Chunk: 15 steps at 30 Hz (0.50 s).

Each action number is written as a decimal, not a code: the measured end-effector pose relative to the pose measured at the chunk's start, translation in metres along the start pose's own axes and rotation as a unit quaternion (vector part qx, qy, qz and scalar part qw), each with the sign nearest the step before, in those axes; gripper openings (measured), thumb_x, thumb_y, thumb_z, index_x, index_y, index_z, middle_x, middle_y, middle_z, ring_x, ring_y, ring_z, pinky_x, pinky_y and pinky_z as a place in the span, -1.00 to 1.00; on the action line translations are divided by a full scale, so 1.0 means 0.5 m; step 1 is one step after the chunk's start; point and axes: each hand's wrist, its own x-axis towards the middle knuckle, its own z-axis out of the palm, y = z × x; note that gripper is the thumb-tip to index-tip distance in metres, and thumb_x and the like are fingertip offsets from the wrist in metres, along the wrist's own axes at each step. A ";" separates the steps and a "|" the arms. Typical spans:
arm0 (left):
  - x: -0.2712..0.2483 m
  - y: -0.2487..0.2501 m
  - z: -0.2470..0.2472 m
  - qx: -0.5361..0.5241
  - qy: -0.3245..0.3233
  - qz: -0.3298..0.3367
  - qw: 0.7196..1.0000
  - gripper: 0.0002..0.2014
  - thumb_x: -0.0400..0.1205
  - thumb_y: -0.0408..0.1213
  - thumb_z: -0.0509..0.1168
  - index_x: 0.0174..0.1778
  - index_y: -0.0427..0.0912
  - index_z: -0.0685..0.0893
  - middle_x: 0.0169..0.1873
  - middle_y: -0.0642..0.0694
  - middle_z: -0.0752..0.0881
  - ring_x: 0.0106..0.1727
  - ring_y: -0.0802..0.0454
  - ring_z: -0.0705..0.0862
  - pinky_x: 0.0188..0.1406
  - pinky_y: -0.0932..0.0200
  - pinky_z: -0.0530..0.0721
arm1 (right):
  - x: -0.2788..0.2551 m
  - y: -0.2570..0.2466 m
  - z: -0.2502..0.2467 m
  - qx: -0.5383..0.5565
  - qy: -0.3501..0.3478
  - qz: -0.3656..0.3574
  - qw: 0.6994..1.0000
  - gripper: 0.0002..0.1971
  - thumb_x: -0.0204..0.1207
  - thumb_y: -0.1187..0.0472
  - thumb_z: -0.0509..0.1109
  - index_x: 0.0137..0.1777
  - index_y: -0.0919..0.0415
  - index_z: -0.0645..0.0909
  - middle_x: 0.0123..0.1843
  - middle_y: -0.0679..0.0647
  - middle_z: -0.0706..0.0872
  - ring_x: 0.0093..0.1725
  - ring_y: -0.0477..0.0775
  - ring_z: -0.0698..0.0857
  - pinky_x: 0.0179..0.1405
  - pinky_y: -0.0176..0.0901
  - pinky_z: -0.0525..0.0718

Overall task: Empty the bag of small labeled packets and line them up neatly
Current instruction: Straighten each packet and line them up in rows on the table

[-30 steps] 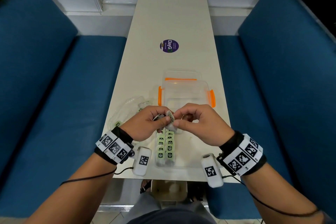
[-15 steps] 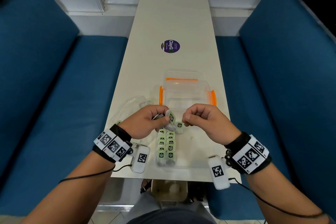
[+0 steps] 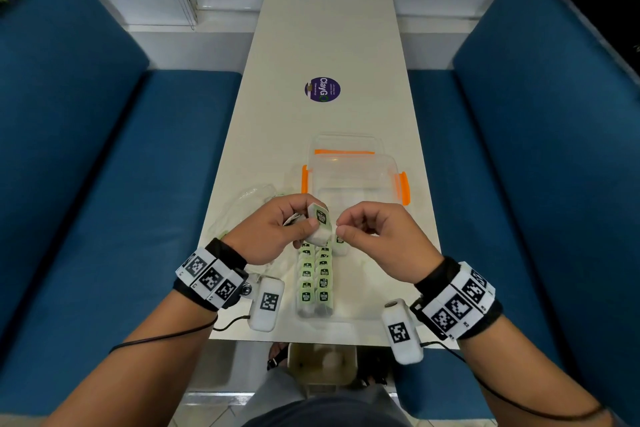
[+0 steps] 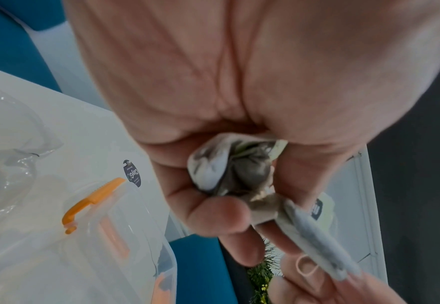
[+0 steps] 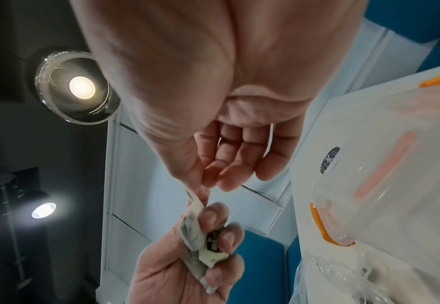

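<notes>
My left hand point(image 3: 300, 225) grips a small bundle of white packets with green-and-black labels point(image 3: 320, 222) above the table's near end. In the left wrist view the bundle point(image 4: 229, 170) sits bunched in the curled fingers, and one packet point(image 4: 314, 232) sticks out. My right hand point(image 3: 341, 224) pinches that packet's edge point(image 5: 196, 198) between thumb and forefinger. Beneath the hands, two neat rows of packets point(image 3: 316, 282) lie on a clear lid point(image 3: 360, 308), with one more packet point(image 3: 341, 242) beside their far end. The crumpled clear bag point(image 3: 247, 199) lies to the left.
A clear box with orange latches point(image 3: 356, 180) stands just beyond the hands. A purple round sticker point(image 3: 322, 89) marks the middle of the white table point(image 3: 329, 31). Blue benches point(image 3: 86, 166) flank both sides. The table's near edge is just below the rows.
My right hand drew away from the bundle to the right, then came back to pinch the top packet. The left hand tilted the bundle up slightly. One packet now shows beside the rows.
</notes>
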 end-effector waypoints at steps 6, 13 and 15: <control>0.002 0.010 0.008 -0.019 0.008 -0.020 1.000 -0.85 0.73 -0.55 0.25 0.06 -0.34 0.72 -0.28 0.00 0.76 -0.35 0.22 0.69 -0.40 0.36 0.53 | 0.000 0.013 -0.017 0.021 0.023 0.000 1.000 -0.90 0.62 0.35 0.50 -0.08 0.15 0.74 -0.16 0.15 0.79 -0.16 0.14 0.73 0.01 0.03 0.73; 0.008 0.012 0.030 -0.049 0.037 -0.001 0.998 -0.60 0.68 -0.13 0.47 -0.17 -0.47 0.62 -0.40 -0.49 0.64 -0.44 -0.03 0.61 -0.40 0.33 0.56 | -0.005 0.011 -0.005 0.040 0.023 -0.005 0.999 -0.97 0.58 0.27 0.49 -0.10 0.16 0.73 -0.08 0.31 0.80 -0.02 0.44 0.75 0.14 0.37 0.71; 0.011 0.010 0.035 -0.066 0.046 -0.011 0.997 -0.66 0.67 -0.17 0.43 -0.17 -0.43 0.62 -0.42 -0.25 0.68 -0.47 0.10 0.62 -0.44 0.34 0.56 | -0.007 0.009 -0.006 0.039 0.027 -0.005 0.999 -0.97 0.57 0.26 0.49 -0.10 0.17 0.72 -0.08 0.27 0.82 -0.02 0.39 0.77 0.14 0.30 0.73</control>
